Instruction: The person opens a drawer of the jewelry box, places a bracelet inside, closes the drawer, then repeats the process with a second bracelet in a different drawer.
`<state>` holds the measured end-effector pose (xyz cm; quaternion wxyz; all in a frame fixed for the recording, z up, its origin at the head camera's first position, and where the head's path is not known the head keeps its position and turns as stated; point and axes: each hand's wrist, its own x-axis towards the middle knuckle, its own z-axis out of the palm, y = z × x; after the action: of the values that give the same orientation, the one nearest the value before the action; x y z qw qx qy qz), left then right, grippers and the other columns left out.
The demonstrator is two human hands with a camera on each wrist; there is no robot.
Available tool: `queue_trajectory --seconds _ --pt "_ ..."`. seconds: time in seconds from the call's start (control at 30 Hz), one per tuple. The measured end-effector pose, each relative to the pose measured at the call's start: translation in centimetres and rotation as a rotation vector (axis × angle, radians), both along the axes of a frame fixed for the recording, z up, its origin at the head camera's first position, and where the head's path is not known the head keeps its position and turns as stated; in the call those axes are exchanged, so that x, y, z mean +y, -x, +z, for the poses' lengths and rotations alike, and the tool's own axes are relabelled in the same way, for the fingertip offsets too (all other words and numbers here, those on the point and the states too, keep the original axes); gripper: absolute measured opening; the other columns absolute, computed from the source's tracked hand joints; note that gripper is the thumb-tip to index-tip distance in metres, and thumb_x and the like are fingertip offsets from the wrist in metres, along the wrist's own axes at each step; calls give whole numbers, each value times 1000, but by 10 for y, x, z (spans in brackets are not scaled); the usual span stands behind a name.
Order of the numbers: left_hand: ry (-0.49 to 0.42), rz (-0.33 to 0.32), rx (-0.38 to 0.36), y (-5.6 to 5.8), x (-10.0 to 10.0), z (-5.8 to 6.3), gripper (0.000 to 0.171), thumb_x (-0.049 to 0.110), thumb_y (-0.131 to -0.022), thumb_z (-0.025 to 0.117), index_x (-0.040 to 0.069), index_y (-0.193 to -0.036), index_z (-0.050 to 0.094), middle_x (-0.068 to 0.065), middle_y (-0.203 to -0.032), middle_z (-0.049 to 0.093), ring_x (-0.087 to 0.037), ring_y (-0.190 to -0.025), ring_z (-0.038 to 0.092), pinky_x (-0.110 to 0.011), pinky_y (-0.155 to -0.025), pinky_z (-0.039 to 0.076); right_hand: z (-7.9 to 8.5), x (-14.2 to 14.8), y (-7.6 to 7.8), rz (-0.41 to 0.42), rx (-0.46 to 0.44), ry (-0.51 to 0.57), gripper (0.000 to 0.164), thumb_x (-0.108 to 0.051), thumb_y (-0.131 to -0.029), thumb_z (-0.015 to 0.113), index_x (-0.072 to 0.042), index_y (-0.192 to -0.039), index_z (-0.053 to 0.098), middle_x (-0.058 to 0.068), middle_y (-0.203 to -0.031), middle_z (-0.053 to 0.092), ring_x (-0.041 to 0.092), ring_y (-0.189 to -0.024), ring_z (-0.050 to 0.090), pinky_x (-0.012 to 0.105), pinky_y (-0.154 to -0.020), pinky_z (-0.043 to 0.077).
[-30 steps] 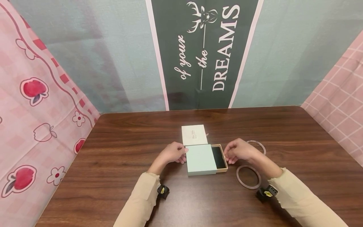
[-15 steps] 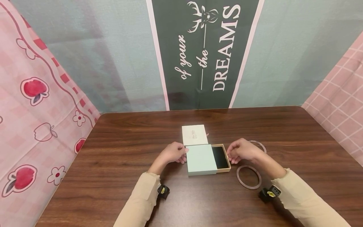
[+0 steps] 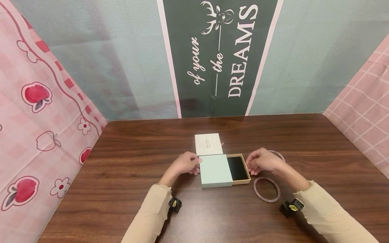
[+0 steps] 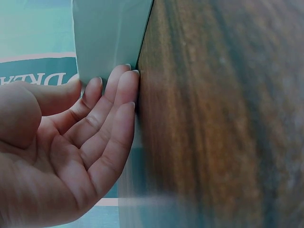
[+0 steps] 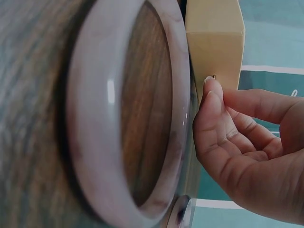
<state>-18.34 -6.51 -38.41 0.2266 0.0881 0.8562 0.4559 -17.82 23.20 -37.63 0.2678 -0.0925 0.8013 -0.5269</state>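
Observation:
A pale green drawer-style gift box point(image 3: 215, 170) lies on the table, its tan inner drawer point(image 3: 250, 181) partly out on the right with a black lining point(image 3: 237, 168) showing. My left hand point(image 3: 186, 163) holds the left end of the green sleeve point(image 4: 109, 33), thumb at the top edge and fingertips against the end. At the drawer's outer end, my right hand point(image 3: 263, 160) pinches the short pull between thumb and forefinger; the fingertips point(image 5: 213, 88) mostly hide it. A mottled pinkish bangle point(image 5: 97, 114) lies beside that hand, and a second bangle point(image 3: 277, 155) is partly behind it.
Just behind the box lies a white square piece point(image 3: 208, 144) with small printed lettering and a bit of pink at its right edge. The brown wood-grain table point(image 3: 136, 145) meets a green printed cloth point(image 3: 139, 60) at the back. Pink cloths hang at both sides.
My right hand has moved to the right, and the inner drawer has slid further out of the green sleeve. The left hand and sleeve have stayed in place.

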Motion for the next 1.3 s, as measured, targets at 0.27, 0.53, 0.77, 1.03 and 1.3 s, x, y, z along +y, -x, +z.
queue_trajectory --seconds 0.27,0.53,0.77,1.03,1.3 --pt "6 -1 0 1 -1 -2 29 18 -95 50 -2 -75 55 -9 -65 62 -17 -57 61 -28 -56 51 -4 8 1 37 11 73 10 10 -77 49 12 -82 58 10 -67 58 16 -56 59 28 -53 52" --pt "15 -3 3 2 0 0 30 19 -95 50 -2 -74 56 -9 -65 62 -17 -58 62 -28 -56 51 -3 11 1 -18 8 6 12 10 -77 49 15 -85 56 11 -67 58 17 -57 59 29 -54 52" --pt "20 -1 3 2 0 0 30 19 -95 51 -1 -74 56 -9 -65 62 -17 -58 61 -27 -56 51 0 12 0 -46 2 -22 12 9 -79 50 15 -88 56 11 -67 58 19 -57 59 29 -54 52" --pt "14 -1 4 2 1 0 30 19 -95 51 -2 -74 56 -9 -64 62 -17 -58 61 -28 -56 51 -2 15 0 -50 2 -25 12 10 -79 50 15 -88 57 11 -68 58 18 -58 59 30 -54 52" --pt "6 -1 6 1 1 -1 30 18 -95 51 -2 -74 56 -9 -65 62 -17 -58 62 -28 -56 51 -6 19 0 -47 -7 3 14 8 -80 52 16 -91 56 12 -70 59 18 -58 59 31 -55 52"
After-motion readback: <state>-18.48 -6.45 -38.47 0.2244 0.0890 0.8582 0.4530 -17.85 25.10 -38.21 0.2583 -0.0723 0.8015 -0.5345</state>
